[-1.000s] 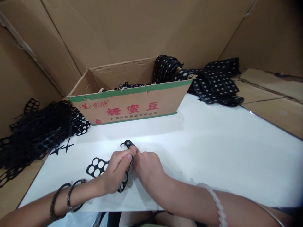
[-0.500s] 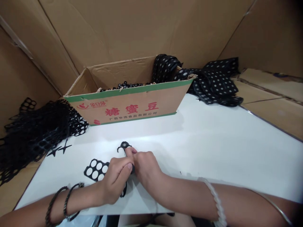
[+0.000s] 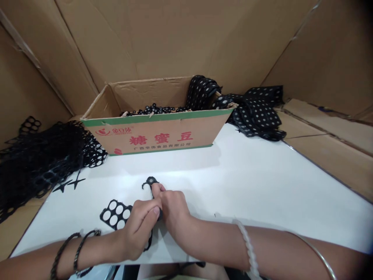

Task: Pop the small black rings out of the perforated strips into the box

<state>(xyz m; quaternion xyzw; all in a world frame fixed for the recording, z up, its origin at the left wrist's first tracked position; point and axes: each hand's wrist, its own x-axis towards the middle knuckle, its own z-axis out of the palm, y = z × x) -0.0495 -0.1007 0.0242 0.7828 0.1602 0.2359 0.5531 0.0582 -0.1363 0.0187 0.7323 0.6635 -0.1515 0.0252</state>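
A black perforated sheet (image 3: 113,212) with rows of large round holes lies low over the white table, partly covered by my hands. My left hand (image 3: 140,227) is closed on it, thumb pressed down beside a dark piece at its tip. Touching it, my right hand (image 3: 175,208) is closed with its fingers curled down around the sheet's far strip; exactly what its fingertips pinch is hidden. Past those fingertips, a black disc with a grey centre (image 3: 151,180) shows at the strip's end, beside an open, torn-looking ring.
A cardboard box (image 3: 157,130) holding many small black rings stands behind my hands. Black sheets with pale dots (image 3: 256,114) drape over its right corner onto the table. Punched black scrap (image 3: 43,155) is heaped at left, near two star-shaped offcuts (image 3: 76,181). Cardboard walls surround the white table (image 3: 247,186).
The view has shifted slightly, so the box sits a little lower in the picture. Both hands keep nearly the same grip on the sheet.
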